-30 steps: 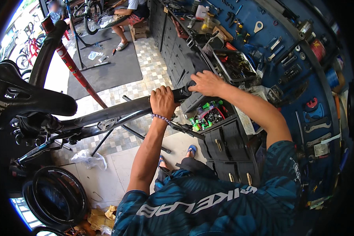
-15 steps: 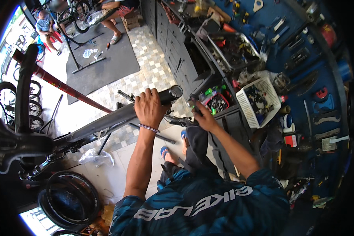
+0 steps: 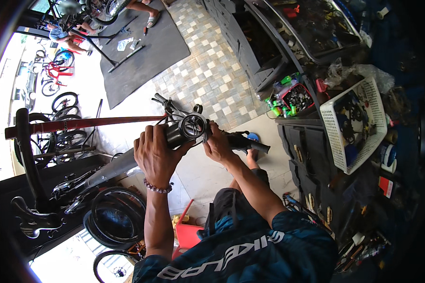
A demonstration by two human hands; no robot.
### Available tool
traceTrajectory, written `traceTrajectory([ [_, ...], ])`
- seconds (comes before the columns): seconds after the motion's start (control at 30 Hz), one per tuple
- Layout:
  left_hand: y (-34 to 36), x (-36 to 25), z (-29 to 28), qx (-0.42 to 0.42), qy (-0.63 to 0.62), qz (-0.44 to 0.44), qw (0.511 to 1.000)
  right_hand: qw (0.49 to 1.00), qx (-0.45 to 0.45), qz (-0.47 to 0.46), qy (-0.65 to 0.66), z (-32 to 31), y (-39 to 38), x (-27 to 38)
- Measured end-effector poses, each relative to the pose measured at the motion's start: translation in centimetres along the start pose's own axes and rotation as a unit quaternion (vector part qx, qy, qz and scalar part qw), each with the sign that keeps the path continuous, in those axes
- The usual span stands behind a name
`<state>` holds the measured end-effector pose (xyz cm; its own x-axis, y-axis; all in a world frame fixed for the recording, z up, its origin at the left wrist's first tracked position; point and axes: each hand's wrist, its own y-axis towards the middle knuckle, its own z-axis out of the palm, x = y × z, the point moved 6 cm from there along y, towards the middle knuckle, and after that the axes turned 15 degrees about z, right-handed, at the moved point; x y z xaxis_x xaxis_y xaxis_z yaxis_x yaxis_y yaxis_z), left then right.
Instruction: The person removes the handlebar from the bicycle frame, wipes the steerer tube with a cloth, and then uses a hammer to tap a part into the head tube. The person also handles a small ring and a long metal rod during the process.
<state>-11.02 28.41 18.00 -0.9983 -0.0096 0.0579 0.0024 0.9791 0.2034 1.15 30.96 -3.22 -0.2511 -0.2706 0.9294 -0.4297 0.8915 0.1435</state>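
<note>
A dark bicycle frame (image 3: 111, 169) slants up toward me from the left, its round open head tube (image 3: 192, 126) facing me. My left hand (image 3: 155, 153) is closed around the tube just behind that opening, thumb along the near side. At the right of the rim, my right hand (image 3: 217, 144) has its fingers curled in; what they grip is mostly hidden. A dark handlebar (image 3: 250, 141) with cables shows below and beyond the head tube. Inside the opening, a ring-shaped edge is visible.
A red bar (image 3: 94, 121) runs across behind the frame. On the right bench sit a white basket (image 3: 333, 134) of small parts and a red-rimmed tray (image 3: 311, 101). Wheels (image 3: 115, 217) lean lower left, near a red chair (image 3: 188, 236). People sit beyond the dark mat (image 3: 151, 61).
My right hand has moved left from beside the bench to the head tube's rim. My left hand has shifted slightly left and down. The view has turned, and the opening now faces me more squarely.
</note>
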Motion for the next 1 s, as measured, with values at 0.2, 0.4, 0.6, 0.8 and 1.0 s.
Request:
traceTrajectory([
  [0.2, 0.1, -0.4, 0.2, -0.006, 0.01, 0.001, 1.0, 0.999, 0.007, -0.032, 0.022, 1.0, 1.7, 0.0],
  [0.4, 0.1, -0.6, 0.2, -0.009, 0.022, 0.0, 1.0, 0.995, -0.007, -0.064, 0.082, 1.3, 2.1, 0.2],
  [0.6, -0.2, -0.6, 0.1, 0.002, 0.012, -0.003, 1.0, 0.986, 0.034, -0.043, 0.16, -0.5, 1.8, -0.9],
  [0.8, -0.1, -0.6, -0.2, 0.0, 0.01, 0.001, 1.0, 0.964, 0.046, -0.002, 0.261, -0.7, 0.8, 0.0],
  [1.0, -0.4, -0.5, -0.3, -0.003, 0.005, 0.005, 1.0, 0.96, 0.004, 0.093, 0.265, 0.3, 1.4, -1.0],
])
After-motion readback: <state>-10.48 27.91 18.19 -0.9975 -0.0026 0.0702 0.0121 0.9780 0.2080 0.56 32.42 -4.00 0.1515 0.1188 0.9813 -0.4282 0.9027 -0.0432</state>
